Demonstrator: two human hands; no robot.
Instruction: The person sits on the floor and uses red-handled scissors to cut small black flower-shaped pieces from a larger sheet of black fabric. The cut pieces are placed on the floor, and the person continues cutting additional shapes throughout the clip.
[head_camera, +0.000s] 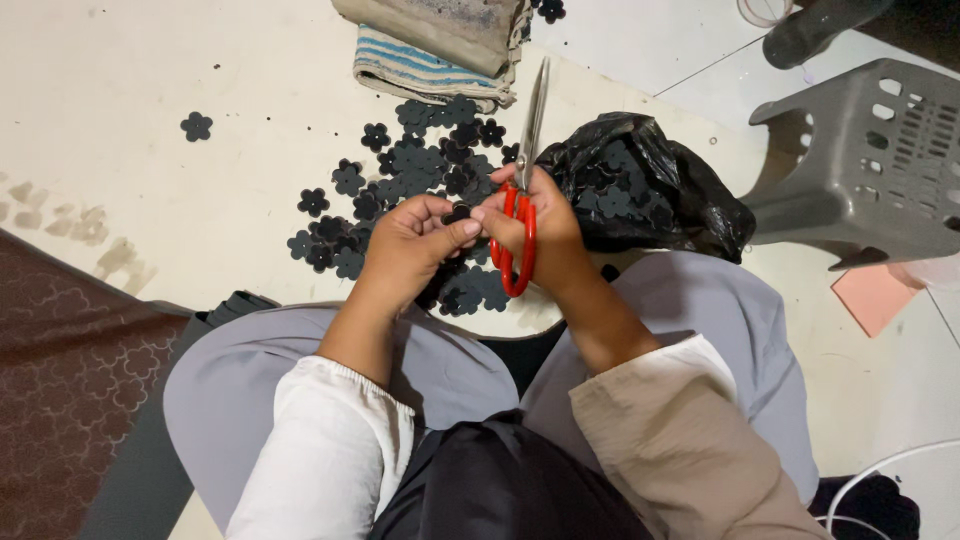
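My right hand (545, 225) grips a pair of red-handled scissors (522, 190), blades pointing up and away. Pinched between the fingers of my left hand (410, 245) is a small dark flower-shaped cutout (458, 213), and the fingertips of both hands meet at it. Just beyond my hands, a pile of several dark flower-shaped cutouts (420, 165) lies spread on the pale floor. A black plastic bag (650, 185) with more cutouts in it sits to the right of my right hand. My grey-clothed knees are below.
A folded striped cloth (425, 72) under a beige bag lies at the top. A grey plastic stool (865, 160) stands at the right, with a pink sheet (875, 295) beside it. Dark patterned material (60, 390) lies at the left. One stray cutout (196, 126) sits apart.
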